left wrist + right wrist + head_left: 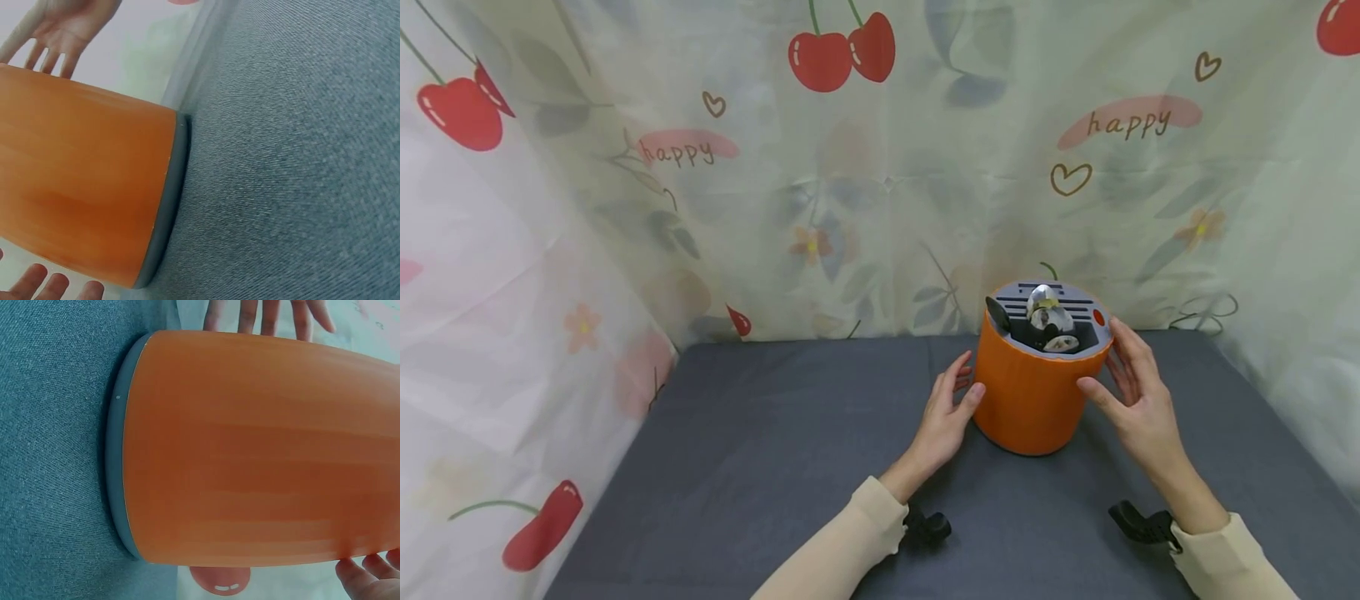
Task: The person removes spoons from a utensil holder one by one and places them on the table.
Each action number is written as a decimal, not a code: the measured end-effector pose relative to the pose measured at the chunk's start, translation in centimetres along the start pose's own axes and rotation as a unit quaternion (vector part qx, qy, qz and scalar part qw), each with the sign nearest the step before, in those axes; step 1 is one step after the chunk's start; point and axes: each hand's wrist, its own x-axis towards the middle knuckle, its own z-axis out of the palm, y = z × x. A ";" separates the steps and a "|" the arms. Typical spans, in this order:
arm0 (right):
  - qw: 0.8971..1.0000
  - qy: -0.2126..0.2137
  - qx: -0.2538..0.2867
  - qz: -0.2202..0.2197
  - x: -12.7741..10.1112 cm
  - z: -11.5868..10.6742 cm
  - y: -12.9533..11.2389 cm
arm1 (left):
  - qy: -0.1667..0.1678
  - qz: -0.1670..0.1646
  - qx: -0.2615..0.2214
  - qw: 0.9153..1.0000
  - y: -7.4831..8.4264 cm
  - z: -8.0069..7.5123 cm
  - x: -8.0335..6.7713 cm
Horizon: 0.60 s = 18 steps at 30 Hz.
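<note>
An orange round utensil holder [1030, 408] stands upright on the grey cloth, its dark base rim [119, 450] flat on it. Several shiny metal utensil heads [1051, 317] and a dark blade-like piece [997, 314] stick out of its grey slotted top [1082, 297]. My left hand [950, 410] is at the holder's left side, fingers loosely extended. On the other side, my right hand [1146, 408] has its fingertips at the upper wall, thumb apart in front. Neither hand curls round the holder. The utensils' lower parts are hidden inside.
Grey cloth [760, 450] covers the table. A patterned curtain [880, 192] with cherries hangs along the back edge and both sides, close behind the holder. Black wrist mounts [1138, 523] stick out from the cream sleeves [850, 542].
</note>
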 end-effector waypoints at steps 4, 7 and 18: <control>1.000 0.000 -0.024 0.009 -0.1 0.1 0.1 | 0.002 0.004 -0.003 1.000 0.4 -0.2 0.1; 0.999 0.003 -0.031 0.015 -0.1 0.1 0.3 | 0.008 0.013 -0.009 1.000 0.5 -0.2 0.3; 1.000 0.007 -0.024 0.018 -0.1 0.2 0.2 | 0.028 0.032 -0.055 0.998 1.5 -0.5 0.8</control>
